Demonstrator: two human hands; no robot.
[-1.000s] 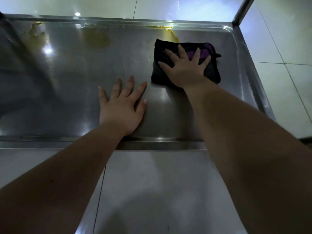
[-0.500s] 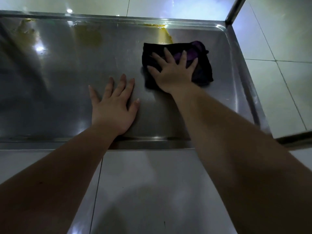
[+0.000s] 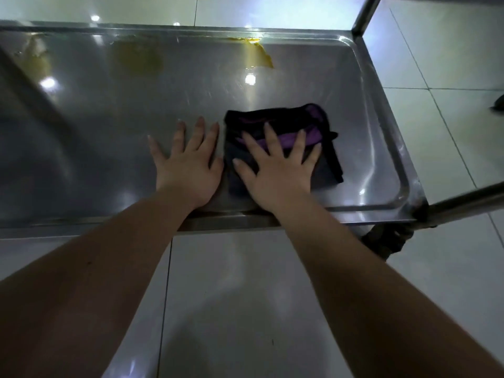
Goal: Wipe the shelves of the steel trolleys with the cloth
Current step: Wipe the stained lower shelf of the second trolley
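Note:
A low steel trolley shelf (image 3: 191, 85) with a raised rim fills the upper half of the head view. A folded black and purple cloth (image 3: 283, 124) lies on it near the front right. My right hand (image 3: 278, 170) presses flat on the cloth with its fingers spread. Just left of the cloth, my left hand (image 3: 188, 162) rests flat on the bare steel with straight fingers. Yellow smears mark the shelf: a bright yellow streak (image 3: 259, 54) at the back rim, a dull yellow patch (image 3: 139, 60) left of it, and a pale smear (image 3: 36, 54) at the far left.
A steel upright post (image 3: 364, 20) rises at the shelf's back right corner, and a steel bar (image 3: 469, 199) runs off from the front right corner. A dark caster (image 3: 387, 238) sits under that corner. White glossy floor tiles (image 3: 245, 296) surround the trolley.
My right hand has drawn the cloth from the back of the shelf toward the front edge, uncovering the bright yellow streak. My left hand stays flat on the steel.

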